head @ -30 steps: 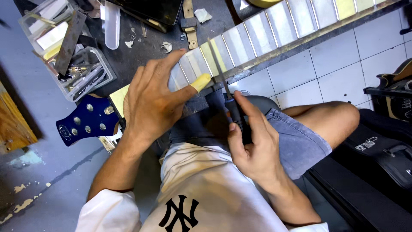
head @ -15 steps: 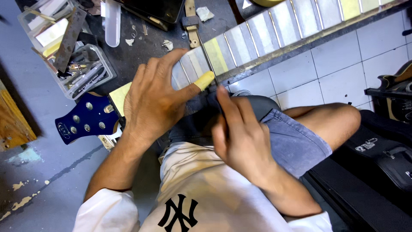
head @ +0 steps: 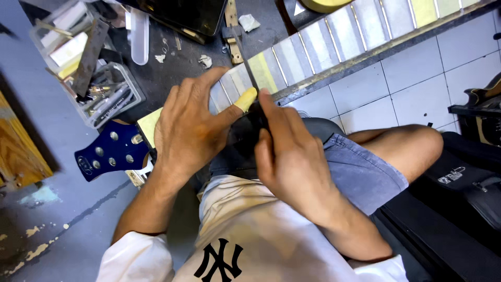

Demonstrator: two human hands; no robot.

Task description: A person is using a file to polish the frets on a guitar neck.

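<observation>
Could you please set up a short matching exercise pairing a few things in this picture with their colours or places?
Things:
1. headstock
2. left hand
3. right hand
4. clear plastic box

Descriptions:
A. grips a thin dark tool against a fret
B. dark blue
C. upper left, full of small tools
D. spread flat on the taped guitar neck

Pairs: 1-B, 2-D, 3-A, 4-C

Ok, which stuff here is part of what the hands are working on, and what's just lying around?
In use:
left hand flat on the taped guitar neck
right hand holding a thin tool against it
blue headstock

Lying about:
clear parts box
black case
paper scraps
</observation>
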